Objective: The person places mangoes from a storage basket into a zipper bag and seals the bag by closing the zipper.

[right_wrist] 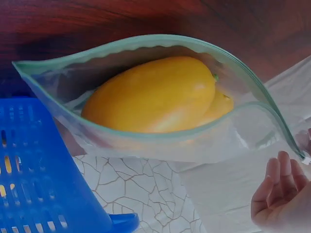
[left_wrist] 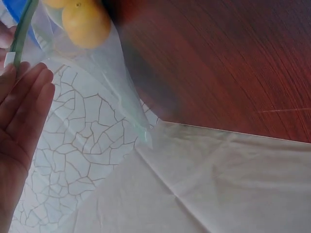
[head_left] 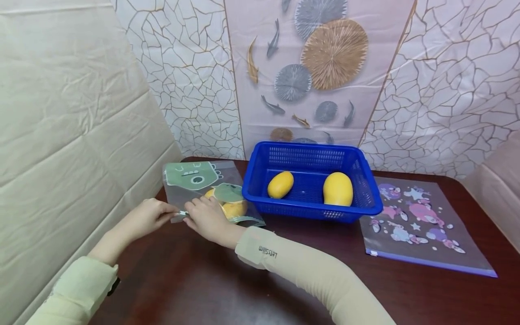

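A clear zip bag (head_left: 178, 196) with a green cartoon print lies at the left of the table, its zip edge toward me. Yellow mangoes (right_wrist: 155, 97) rest inside, and in the right wrist view the mouth gapes between green zip strips. At the bag's left corner, my left hand (head_left: 148, 219) pinches the white zip slider (left_wrist: 9, 59) between thumb and fingers. Close beside it my right hand (head_left: 209, 219) pinches the zip edge by the slider, its forearm crossing in front of the bag; its thumb is hidden in the right wrist view.
A blue plastic basket (head_left: 313, 210) stands right of the bag with two yellow mangoes (head_left: 338, 188) in it. Farther right lies a flat zip bag (head_left: 426, 225) with a cartoon print and purple zip. Cloth-covered walls (head_left: 195, 90) enclose the dark wooden table (head_left: 195, 280).
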A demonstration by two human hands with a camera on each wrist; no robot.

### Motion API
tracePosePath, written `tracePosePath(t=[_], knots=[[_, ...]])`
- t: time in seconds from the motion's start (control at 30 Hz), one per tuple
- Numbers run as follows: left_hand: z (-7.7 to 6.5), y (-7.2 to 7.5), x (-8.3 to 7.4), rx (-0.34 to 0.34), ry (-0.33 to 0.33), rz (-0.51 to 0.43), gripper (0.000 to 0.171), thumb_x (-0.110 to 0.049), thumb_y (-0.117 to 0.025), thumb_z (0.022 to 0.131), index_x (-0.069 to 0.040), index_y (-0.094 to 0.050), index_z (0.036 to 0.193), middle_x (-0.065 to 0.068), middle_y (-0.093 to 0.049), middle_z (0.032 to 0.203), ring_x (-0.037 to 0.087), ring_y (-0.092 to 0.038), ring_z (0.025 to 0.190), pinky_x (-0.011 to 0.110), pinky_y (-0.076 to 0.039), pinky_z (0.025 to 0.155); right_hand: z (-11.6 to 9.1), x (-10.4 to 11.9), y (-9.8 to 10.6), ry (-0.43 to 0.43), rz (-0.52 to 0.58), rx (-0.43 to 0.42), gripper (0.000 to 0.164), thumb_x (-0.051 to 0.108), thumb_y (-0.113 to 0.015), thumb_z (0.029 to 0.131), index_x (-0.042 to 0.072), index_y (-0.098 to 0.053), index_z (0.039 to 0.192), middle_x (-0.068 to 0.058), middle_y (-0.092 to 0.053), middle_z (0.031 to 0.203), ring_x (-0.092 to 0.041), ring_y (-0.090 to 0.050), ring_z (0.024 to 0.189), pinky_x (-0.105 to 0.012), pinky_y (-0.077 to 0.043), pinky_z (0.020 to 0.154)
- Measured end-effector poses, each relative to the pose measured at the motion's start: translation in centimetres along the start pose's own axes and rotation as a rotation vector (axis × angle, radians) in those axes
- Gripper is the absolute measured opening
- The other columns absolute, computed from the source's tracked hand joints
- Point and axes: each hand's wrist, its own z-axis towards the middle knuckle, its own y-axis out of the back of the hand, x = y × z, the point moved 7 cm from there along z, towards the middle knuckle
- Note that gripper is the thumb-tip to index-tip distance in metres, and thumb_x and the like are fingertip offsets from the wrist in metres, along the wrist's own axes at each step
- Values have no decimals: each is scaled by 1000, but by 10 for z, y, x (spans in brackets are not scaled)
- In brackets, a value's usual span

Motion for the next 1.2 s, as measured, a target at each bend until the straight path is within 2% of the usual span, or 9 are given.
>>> tracePosePath(t=[0.2, 0.37, 0.47, 0.57, 0.63, 0.77, 1.0, 1.1, 1.2], knots=[[-2, 2, -2, -52, -42, -9, 5, -2, -72, 77, -7, -74, 80, -4, -69, 69, -4, -53, 57, 20, -44, 52, -7, -2, -8, 29, -60, 29, 28, 44, -64, 85, 20, -60, 99, 6, -64, 93, -12, -58, 87, -25, -39, 69], [-7, 3, 3, -97, -39, 9, 3, -5, -73, 77, -5, -74, 80, -3, -71, 70, -3, -56, 58, 21, -45, 53, -28, -18, -23, -11, -300, 35, 60, 62, -72, 67, 19, -49, 102, 4, -54, 97, -14, -52, 91, -28, -36, 73], [-9, 4, 9, -95, 2, -5, 5, -4, -72, 78, -4, -75, 82, 0, -72, 73, -6, -50, 55, 19, -42, 52, -40, -30, -28, -34, -429, -9, 50, 53, -73, 69, 20, -50, 98, 3, -53, 94, -14, -52, 89, -30, -36, 75], [-9, 6, 12, -91, 16, -12, 5, -5, -71, 79, -4, -75, 82, 2, -73, 74, -6, -49, 55, 20, -41, 52, -46, -37, -26, -4, -485, -94, 17, 31, -67, 80, 19, -57, 87, 3, -59, 86, -15, -55, 81, -32, -38, 75], [-9, 9, 13, -99, 10, 1, 5, -5, -71, 79, -4, -75, 82, 2, -72, 74, -4, -50, 56, 21, -42, 53, -48, -39, -22, 35, -496, -144, 5, 20, -59, 85, 19, -60, 80, 3, -62, 79, -15, -57, 76, -32, -39, 74], [-11, 25, 14, -178, -8, 43, 4, -5, -73, 76, -3, -75, 80, 0, -71, 70, -4, -50, 56, 22, -43, 52, -45, -43, -10, 96, -470, -204, 15, 13, -51, 91, 18, -61, 80, 1, -65, 77, -15, -59, 72, -30, -38, 71], [-24, 57, 30, -276, 101, 44, 10, 2, -72, 74, 0, -74, 83, 10, -72, 72, 4, -61, 58, 20, -48, 52, -27, -44, 16, 131, -393, -265, 8, 10, -52, 93, 14, -58, 93, 0, -64, 79, -16, -58, 71, -28, -38, 65], [-29, 69, 35, -315, 145, 29, 10, 5, -72, 74, 3, -73, 84, 14, -71, 71, -2, -59, 58, 14, -46, 51, -19, -46, 28, 126, -359, -279, 9, 8, -50, 94, 14, -57, 92, 1, -64, 78, -15, -59, 70, -27, -36, 63], [-34, 81, 37, -377, 176, -19, 10, 8, -70, 74, 5, -72, 84, 17, -70, 70, -17, -51, 61, 8, -43, 52, -11, -48, 39, 120, -323, -270, 13, 7, -46, 96, 13, -54, 88, 2, -61, 73, -13, -56, 65, -25, -30, 60]])
